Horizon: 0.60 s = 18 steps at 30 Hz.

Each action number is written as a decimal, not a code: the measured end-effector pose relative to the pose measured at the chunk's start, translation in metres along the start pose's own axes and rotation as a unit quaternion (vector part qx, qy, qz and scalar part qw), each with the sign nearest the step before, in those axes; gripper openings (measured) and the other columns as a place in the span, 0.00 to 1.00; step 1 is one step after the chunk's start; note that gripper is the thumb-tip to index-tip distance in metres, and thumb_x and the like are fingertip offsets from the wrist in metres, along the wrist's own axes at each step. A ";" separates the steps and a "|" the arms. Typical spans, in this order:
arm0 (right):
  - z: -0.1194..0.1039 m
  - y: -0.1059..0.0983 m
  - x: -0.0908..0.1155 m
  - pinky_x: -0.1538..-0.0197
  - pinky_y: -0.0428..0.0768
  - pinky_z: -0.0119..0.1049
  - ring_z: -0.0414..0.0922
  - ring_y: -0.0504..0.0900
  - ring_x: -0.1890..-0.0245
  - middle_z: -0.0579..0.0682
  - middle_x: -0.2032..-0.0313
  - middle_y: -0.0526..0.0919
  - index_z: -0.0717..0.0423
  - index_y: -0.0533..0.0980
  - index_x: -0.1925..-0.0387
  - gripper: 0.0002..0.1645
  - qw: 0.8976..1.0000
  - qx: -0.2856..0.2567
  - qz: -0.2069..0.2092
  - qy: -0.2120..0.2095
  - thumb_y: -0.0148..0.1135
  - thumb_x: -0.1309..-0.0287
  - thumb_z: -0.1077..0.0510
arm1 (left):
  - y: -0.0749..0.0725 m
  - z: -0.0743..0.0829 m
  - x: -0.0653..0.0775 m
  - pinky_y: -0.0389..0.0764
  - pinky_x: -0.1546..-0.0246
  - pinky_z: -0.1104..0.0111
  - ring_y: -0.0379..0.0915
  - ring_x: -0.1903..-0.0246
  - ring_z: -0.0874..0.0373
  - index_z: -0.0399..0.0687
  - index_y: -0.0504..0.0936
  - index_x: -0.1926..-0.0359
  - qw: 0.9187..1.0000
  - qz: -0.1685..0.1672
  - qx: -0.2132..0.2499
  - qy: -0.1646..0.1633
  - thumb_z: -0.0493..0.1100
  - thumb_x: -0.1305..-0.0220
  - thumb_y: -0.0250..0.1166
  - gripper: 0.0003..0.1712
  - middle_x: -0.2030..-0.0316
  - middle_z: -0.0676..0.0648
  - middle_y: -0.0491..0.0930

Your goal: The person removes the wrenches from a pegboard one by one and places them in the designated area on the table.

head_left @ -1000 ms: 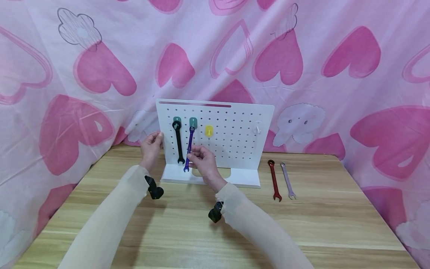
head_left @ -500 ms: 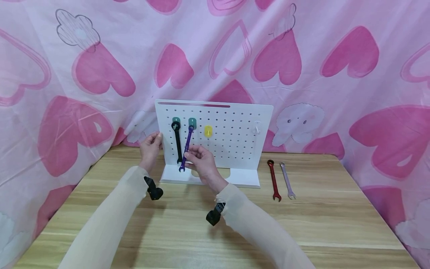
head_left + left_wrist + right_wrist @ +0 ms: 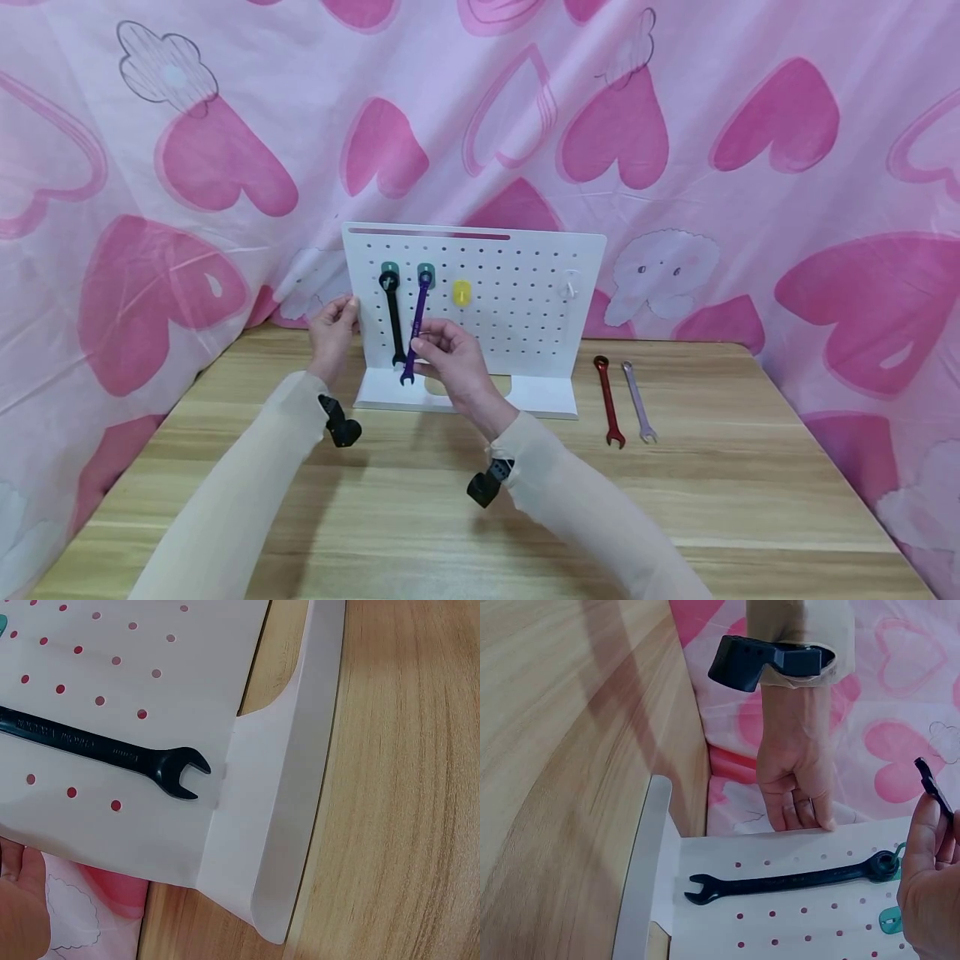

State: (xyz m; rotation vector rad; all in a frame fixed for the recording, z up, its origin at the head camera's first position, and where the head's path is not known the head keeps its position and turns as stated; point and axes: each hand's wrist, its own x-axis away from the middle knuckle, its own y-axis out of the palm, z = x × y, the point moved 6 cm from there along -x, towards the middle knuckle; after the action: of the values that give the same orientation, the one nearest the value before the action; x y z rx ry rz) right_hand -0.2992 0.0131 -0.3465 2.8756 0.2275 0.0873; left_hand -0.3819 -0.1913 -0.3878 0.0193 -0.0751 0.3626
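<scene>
My right hand (image 3: 457, 362) pinches a purple combination wrench (image 3: 417, 321) between thumb and fingers at its lower half. The wrench slants in front of the white pegboard (image 3: 517, 333), its ring end overlapping the second green hook (image 3: 431, 271) and its open end down. Just left of it, a black combination wrench (image 3: 393, 321) hangs by its ring from the first green hook (image 3: 390, 267). At the board's left edge, my left hand (image 3: 330, 337) holds that edge between thumb and curled fingers. In the right wrist view only the dark open end of the held wrench (image 3: 930, 776) shows.
Right of the green hooks, the board carries a yellow hook (image 3: 461, 292) and a clear hook (image 3: 569, 285). A red wrench (image 3: 608, 404) and a silver wrench (image 3: 637, 400) lie on the wooden table (image 3: 712, 500). Behind hangs a pink heart-patterned cloth (image 3: 690, 200).
The purple wrench's ring end has risen slightly onto the second green hook, and its lower end has swung a little left. My left hand stays at the board's edge.
</scene>
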 end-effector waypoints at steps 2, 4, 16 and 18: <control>-0.002 -0.002 0.002 0.55 0.83 0.36 0.39 0.79 0.64 0.45 0.65 0.77 0.55 0.75 0.51 0.17 1.000 0.002 -0.001 -0.001 0.61 0.42 0.66 | 0.000 0.000 0.000 0.74 0.43 0.70 0.70 0.48 0.60 0.47 0.74 0.42 1.000 0.001 -0.002 -0.003 0.54 0.32 0.54 0.23 0.44 0.48 0.73; -0.003 -0.004 0.004 0.55 0.83 0.36 0.39 0.78 0.64 0.45 0.65 0.77 0.56 0.75 0.50 0.17 1.000 0.007 -0.003 -0.004 0.61 0.42 0.66 | 0.000 0.000 0.000 0.74 0.43 0.70 0.70 0.48 0.60 0.47 0.74 0.42 1.000 0.002 -0.001 -0.005 0.54 0.32 0.54 0.23 0.44 0.48 0.73; -0.013 -0.032 0.015 0.58 0.84 0.34 0.39 0.76 0.65 0.46 0.66 0.76 0.57 0.75 0.51 0.16 0.999 0.025 0.011 -0.031 0.61 0.42 0.66 | -0.001 0.000 -0.001 0.74 0.43 0.70 0.70 0.48 0.60 0.48 0.74 0.42 1.000 0.001 -0.009 0.003 0.54 0.32 0.54 0.23 0.44 0.48 0.73; -0.014 -0.038 0.016 0.58 0.84 0.34 0.39 0.76 0.66 0.46 0.66 0.76 0.59 0.75 0.51 0.16 0.999 0.025 0.014 -0.035 0.60 0.42 0.67 | -0.001 -0.001 -0.001 0.74 0.43 0.70 0.70 0.48 0.60 0.48 0.75 0.42 1.000 0.002 -0.009 0.002 0.54 0.33 0.55 0.23 0.44 0.48 0.73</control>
State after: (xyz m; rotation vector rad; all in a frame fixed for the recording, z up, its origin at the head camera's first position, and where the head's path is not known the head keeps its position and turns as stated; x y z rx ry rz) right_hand -0.2897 0.0552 -0.3418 2.9253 0.1797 -0.0136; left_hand -0.3826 -0.1928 -0.3887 0.0013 -0.0747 0.3668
